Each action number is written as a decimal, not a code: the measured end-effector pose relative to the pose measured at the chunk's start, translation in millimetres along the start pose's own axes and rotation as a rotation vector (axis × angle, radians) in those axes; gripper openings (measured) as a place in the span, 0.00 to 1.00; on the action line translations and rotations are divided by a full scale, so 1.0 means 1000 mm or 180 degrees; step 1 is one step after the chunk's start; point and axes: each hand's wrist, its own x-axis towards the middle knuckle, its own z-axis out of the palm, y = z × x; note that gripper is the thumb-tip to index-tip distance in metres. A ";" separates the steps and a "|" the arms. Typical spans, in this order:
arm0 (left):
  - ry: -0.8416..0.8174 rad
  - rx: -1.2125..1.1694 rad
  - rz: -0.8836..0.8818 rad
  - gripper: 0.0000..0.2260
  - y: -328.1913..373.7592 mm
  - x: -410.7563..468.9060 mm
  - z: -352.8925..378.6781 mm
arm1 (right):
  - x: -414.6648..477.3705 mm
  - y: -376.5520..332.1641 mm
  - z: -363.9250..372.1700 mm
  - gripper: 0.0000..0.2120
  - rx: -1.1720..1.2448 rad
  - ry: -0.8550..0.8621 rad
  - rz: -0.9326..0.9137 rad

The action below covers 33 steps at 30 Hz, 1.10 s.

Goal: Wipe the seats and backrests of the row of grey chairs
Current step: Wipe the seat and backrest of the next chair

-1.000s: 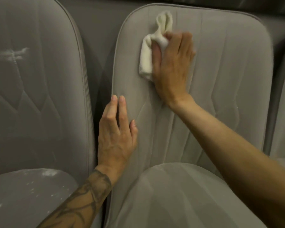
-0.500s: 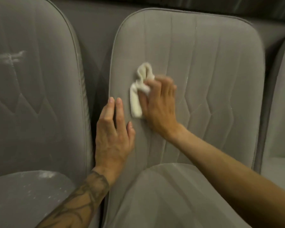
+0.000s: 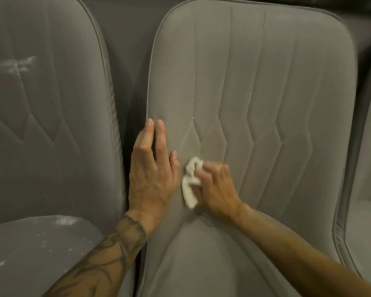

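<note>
Right hand (image 3: pixel 214 187) grips a crumpled white cloth (image 3: pixel 190 185), fingers bent over it, pressing it onto the lower left part of the middle chair's backrest (image 3: pixel 255 82), just above where it meets the seat (image 3: pixel 201 264). The hand is motion-blurred, so the exact finger layout isn't readable. Left hand (image 3: pixel 152 168) lies flat on the same backrest at its left edge, fingers straight and close together, thumb out toward the cloth (near it; contact can't be confirmed). The left forearm is tattooed. The left chair's backrest (image 3: pixel 41 103) has a whitish smear (image 3: pixel 15 65) high up, and its seat (image 3: pixel 30 254) is speckled with white flecks. The right chair (image 3: pixel 368 189) shows only as a sliver at the frame edge. There's a dark gap between the left and middle chairs; the stitched zigzag seams on the middle backrest look clean
</note>
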 end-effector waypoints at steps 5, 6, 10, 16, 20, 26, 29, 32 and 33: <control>0.0014 0.0026 -0.0004 0.26 0.001 0.000 0.000 | 0.027 0.033 -0.007 0.11 -0.0249 0.0125 -0.0235; 0.0022 0.0022 -0.0003 0.26 0.001 0.000 0.000 | 0.044 0.039 -0.006 0.11 -0.0333 0.0350 -0.0007; 0.0015 0.0020 0.0008 0.26 0.001 0.000 -0.001 | 0.032 0.022 0.009 0.13 -0.0106 0.0607 0.0454; 0.0034 0.0087 -0.0001 0.26 0.000 0.000 0.000 | -0.031 0.033 -0.001 0.11 -0.0356 -0.0572 -0.1351; 0.0060 0.0135 -0.0010 0.26 -0.001 -0.001 0.001 | 0.016 0.039 0.003 0.09 -0.0274 0.0341 0.0098; 0.0053 0.0102 0.0022 0.26 -0.002 -0.001 0.004 | -0.034 0.004 0.008 0.08 -0.0137 -0.0204 -0.0336; 0.0066 0.0133 0.0017 0.26 -0.002 -0.001 0.005 | -0.002 0.010 -0.004 0.12 -0.0204 -0.0098 -0.0107; 0.0014 0.0244 0.0007 0.25 0.000 0.000 0.001 | 0.087 0.016 -0.021 0.13 -0.0297 0.0529 0.0666; -0.0021 0.0311 0.0010 0.25 0.000 0.001 -0.001 | 0.122 0.019 -0.029 0.13 -0.0362 0.0723 0.0853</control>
